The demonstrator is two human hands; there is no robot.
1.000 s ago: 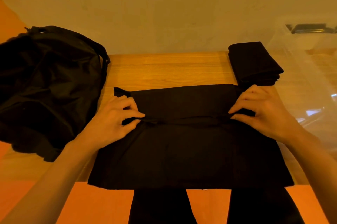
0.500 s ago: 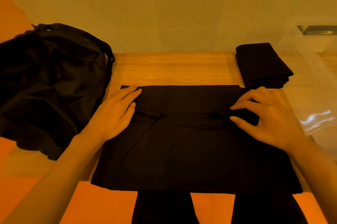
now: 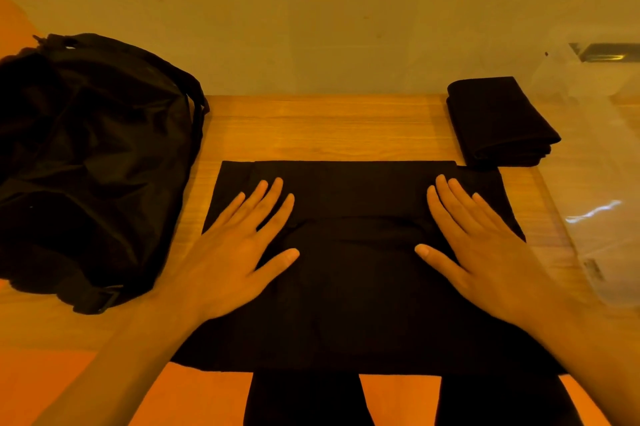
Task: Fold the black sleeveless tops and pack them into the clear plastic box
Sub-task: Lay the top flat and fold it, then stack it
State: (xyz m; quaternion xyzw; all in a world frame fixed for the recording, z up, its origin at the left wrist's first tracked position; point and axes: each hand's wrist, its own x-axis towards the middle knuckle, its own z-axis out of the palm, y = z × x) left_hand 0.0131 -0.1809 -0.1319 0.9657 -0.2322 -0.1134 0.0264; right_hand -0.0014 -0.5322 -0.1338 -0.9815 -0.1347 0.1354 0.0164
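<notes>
A black sleeveless top (image 3: 356,287) lies spread on the wooden table (image 3: 329,127), its far part folded back toward me, its near edge hanging over the table's front. My left hand (image 3: 239,252) lies flat on the top's left side, fingers straight and spread. My right hand (image 3: 485,249) presses flat on its right side the same way. A pile of folded black tops (image 3: 498,120) sits at the back right. The clear plastic box (image 3: 599,148) stands at the far right, hard to make out.
A heap of black fabric, with straps like a bag (image 3: 86,162), fills the table's left end. A wall runs close behind the table. My dark trouser legs (image 3: 308,398) show below the table's front edge over an orange floor.
Both hands let go of the fold they pinched, then flattened and slid outward and toward me over the top. The folded-back part now lies smooth.
</notes>
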